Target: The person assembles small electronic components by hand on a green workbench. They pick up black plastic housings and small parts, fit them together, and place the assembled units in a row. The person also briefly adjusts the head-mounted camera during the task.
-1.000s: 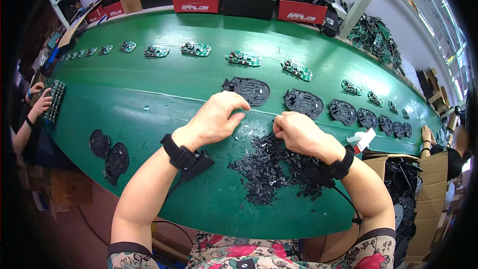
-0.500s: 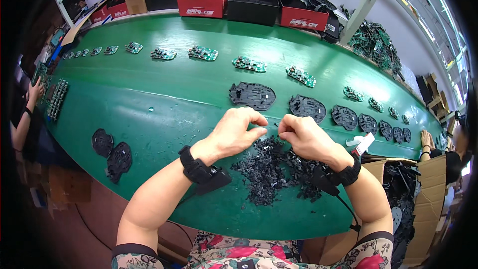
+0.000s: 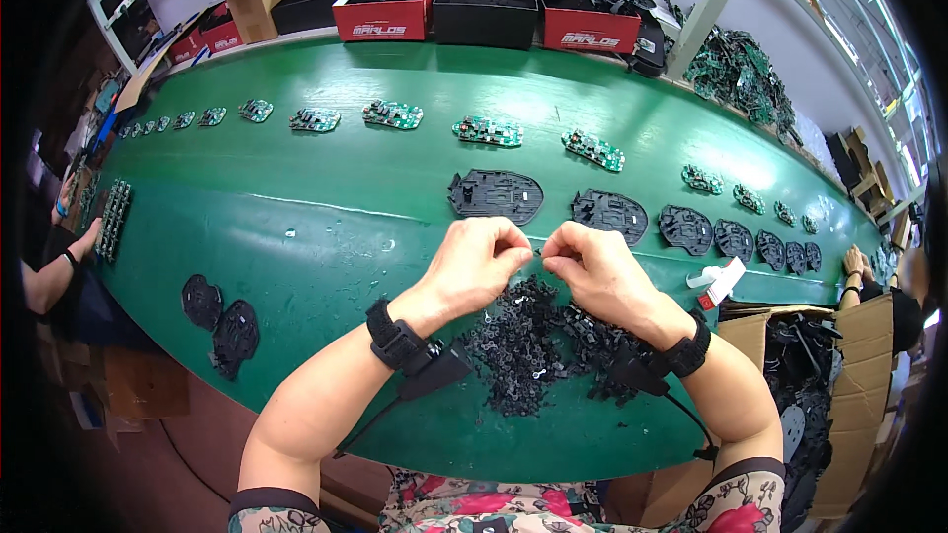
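Fingertips pinched, my left hand (image 3: pixel 476 268) and my right hand (image 3: pixel 604 274) come together just above a heap of small black plastic parts (image 3: pixel 515 350). A tiny dark speck shows between the two pinches, too small to name. Right beyond my hands lie a black mouse-shaped plastic shell (image 3: pixel 497 195) and a second such shell (image 3: pixel 610 214), both with their inner sides up. Bands with black boxy devices and cables sit on both wrists.
Green circuit boards (image 3: pixel 488 131) run in a row across the green table (image 3: pixel 326 316). More black shells (image 3: pixel 685 229) line up rightward. Two dark shells (image 3: pixel 235 338) lie at left. Beside a white-and-red small container (image 3: pixel 723 281) stands a carton (image 3: pixel 857 385). Co-workers' hands show at both sides.
My hands have drawn closer, fingertips now nearly meeting above the heap. The view has shifted slightly. At the left, a co-worker's hand has moved down beside the stacked boards.
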A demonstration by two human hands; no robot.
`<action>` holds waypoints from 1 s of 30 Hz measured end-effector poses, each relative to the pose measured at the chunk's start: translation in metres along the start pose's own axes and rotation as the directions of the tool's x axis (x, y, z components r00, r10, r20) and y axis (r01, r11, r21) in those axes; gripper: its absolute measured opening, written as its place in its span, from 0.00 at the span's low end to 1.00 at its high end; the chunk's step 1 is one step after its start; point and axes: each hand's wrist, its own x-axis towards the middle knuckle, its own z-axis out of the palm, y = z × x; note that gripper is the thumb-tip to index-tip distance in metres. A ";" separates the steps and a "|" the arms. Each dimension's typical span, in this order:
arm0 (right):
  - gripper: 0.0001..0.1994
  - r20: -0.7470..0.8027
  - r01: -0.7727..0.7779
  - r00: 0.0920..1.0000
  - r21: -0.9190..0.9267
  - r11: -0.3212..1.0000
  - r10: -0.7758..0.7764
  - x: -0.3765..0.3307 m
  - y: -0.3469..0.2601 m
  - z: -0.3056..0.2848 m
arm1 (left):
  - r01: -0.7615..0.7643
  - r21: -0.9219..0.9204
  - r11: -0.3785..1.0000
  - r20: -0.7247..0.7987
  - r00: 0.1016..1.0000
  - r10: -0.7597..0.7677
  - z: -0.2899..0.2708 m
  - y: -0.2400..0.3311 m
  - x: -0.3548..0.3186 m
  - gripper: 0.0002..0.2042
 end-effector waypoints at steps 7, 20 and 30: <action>0.07 0.103 0.073 0.993 -0.198 0.977 -0.054 0.012 -0.001 -0.009 | -0.194 0.353 0.915 -0.160 0.951 0.264 -0.016 -0.015 0.058 0.05; 0.10 0.026 -0.121 0.991 -0.204 0.972 0.129 0.071 0.018 -0.030 | -0.120 0.474 0.872 -0.118 0.973 0.198 -0.003 -0.033 0.114 0.05; 0.07 -0.062 -0.107 0.994 -0.321 0.941 0.092 0.111 0.049 -0.016 | 0.203 0.545 0.814 -0.326 0.945 -0.018 0.019 -0.028 0.123 0.03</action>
